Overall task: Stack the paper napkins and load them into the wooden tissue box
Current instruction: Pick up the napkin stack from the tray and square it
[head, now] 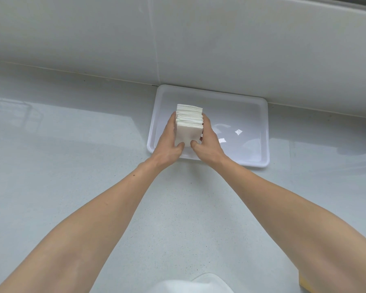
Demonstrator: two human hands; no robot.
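From the head view, both bare forearms reach forward over a pale, glossy speckled counter [72,144] toward a white plastic tray [251,127] that sits against the base of a light tiled wall [199,39]. A thick stack of white paper napkins [188,127] stands on edge over the tray's left part, its broad near face turned toward the camera and its layered edges showing along the top. The left hand [167,142] presses against the stack's left side, fingers running up along it and the thumb laid on the near face close to the lower edge. The right hand [208,140] mirrors it on the right side, fingers up along the stack and its thumb on the near face just beside the left thumb. Both hands are thus closed around the napkins, clamping them between the palms. Whether the bottom of the stack touches the tray floor cannot be told, since the hands cover it. A small red spot shows at the stack's right edge by the right hand, too small to identify. Two small white scraps of paper [238,132] lie on the tray floor to the right of the hands, apart from the stack. A white cloth-like shape [194,284] fills the bottom edge of the view, and a yellow object [305,282] peeks from behind the right forearm at the lower right.
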